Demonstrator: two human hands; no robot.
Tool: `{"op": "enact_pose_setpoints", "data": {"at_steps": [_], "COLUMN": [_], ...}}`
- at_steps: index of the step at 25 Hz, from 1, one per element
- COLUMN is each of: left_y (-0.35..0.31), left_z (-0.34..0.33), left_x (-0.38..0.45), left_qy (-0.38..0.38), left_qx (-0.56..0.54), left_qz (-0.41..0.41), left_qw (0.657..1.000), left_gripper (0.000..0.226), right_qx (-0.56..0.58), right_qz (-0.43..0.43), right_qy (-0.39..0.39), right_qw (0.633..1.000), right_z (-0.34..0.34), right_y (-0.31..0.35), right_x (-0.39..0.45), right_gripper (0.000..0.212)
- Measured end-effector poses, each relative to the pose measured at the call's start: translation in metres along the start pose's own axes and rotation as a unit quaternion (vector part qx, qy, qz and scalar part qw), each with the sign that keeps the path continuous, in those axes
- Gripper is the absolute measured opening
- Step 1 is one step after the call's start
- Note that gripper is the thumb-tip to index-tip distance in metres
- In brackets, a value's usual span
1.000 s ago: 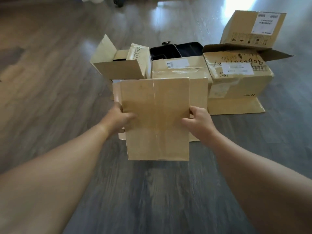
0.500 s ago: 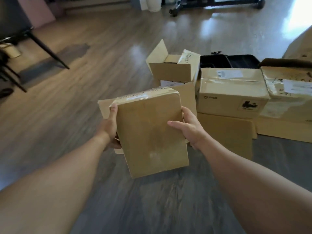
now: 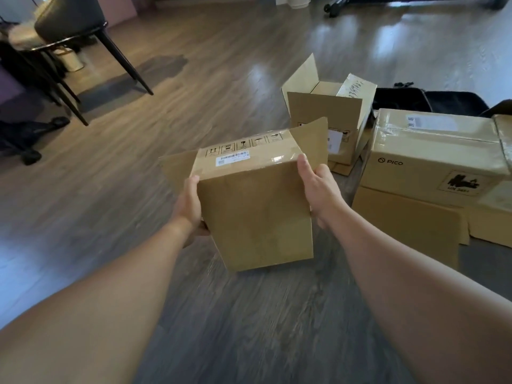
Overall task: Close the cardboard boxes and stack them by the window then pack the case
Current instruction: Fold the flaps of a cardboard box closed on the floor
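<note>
Head view: box (image 3: 257,214) held off the floor (image 3: 194,92), clamped between left hand (image 3: 189,202) and right hand (image 3: 315,187), fingers curled on its sides, probably for carrying; flaps stick out behind. Open box (image 3: 324,112) and taped box (image 3: 432,156) sit right.

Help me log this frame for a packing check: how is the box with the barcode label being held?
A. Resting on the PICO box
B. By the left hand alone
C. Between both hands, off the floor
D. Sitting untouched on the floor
C: the left hand and right hand grip opposite sides of the held box, which is raised above the floor.
</note>
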State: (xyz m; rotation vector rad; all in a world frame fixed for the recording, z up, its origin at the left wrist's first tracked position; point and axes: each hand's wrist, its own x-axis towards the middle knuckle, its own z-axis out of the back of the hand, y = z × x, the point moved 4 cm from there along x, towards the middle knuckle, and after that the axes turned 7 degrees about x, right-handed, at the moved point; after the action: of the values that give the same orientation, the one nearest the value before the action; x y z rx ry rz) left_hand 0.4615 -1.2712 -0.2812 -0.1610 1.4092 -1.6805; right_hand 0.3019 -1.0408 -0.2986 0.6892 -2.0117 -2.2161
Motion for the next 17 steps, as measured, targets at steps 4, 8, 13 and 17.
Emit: {"op": "enact_pose_setpoints", "data": {"at_steps": [4, 8, 13, 17], "left_y": [0.013, 0.021, 0.015, 0.016], "left_z": [0.021, 0.019, 0.011, 0.022], "left_x": [0.005, 0.006, -0.001, -0.002], "left_qy": [-0.01, 0.002, 0.056, 0.071], "left_qx": [-0.018, -0.03, 0.015, 0.057], "left_qz": [-0.033, -0.072, -0.115, -0.141], "left_qw": [0.999, 0.997, 0.992, 0.986], "left_gripper": [0.053, 0.031, 0.018, 0.02], "right_qx": [0.007, -0.035, -0.083, -0.08], "right_qz": [0.039, 0.096, 0.108, 0.136], "right_qy": [-0.002, -0.03, -0.068, -0.076], "right_qw": [0.999, 0.994, 0.988, 0.984], "right_z": [-0.021, -0.024, 0.005, 0.018], "right_y": [0.012, 0.002, -0.007, -0.008], "right_x": [0.012, 0.016, 0.017, 0.011], "right_gripper": [0.038, 0.032, 0.029, 0.029]}}
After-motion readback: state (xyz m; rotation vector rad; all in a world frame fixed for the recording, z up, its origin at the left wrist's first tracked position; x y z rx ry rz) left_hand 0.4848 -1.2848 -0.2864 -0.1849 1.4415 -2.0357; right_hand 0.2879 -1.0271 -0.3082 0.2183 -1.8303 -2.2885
